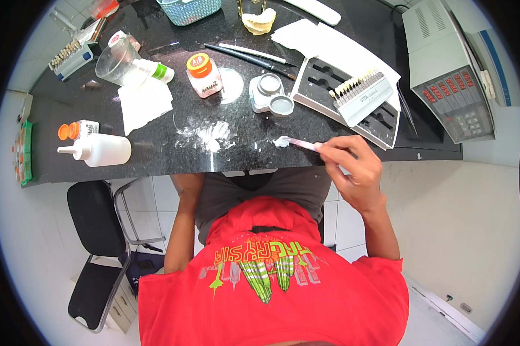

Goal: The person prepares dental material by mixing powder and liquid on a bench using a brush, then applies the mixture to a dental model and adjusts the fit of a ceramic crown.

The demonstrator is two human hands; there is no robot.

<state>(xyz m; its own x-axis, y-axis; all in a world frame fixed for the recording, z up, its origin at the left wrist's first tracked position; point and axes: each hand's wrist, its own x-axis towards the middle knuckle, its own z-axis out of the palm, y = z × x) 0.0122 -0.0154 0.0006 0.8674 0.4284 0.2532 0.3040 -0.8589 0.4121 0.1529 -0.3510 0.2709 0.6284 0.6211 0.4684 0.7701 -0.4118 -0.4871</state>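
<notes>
My right hand is at the near edge of the black tabletop, its fingers pinched narrow around the end of a slim stick. The stick points to my left, and a small white dab sits at its far tip; I cannot tell whether the dab clings to the stick or lies on the tabletop. My left hand is mostly hidden under the edge, so I cannot tell how its fingers stand.

To the left of the dab, white powder is spread in a loose patch. Beyond the dab is an open jar, its grey lid just beside the mouth. To the right of that, a shade guide lies aslant on a case, with tweezers near its right side. Behind the powder is an orange-capped jar. Over on my left a squeeze bottle stands out white, and beyond it lies a paper towel.
</notes>
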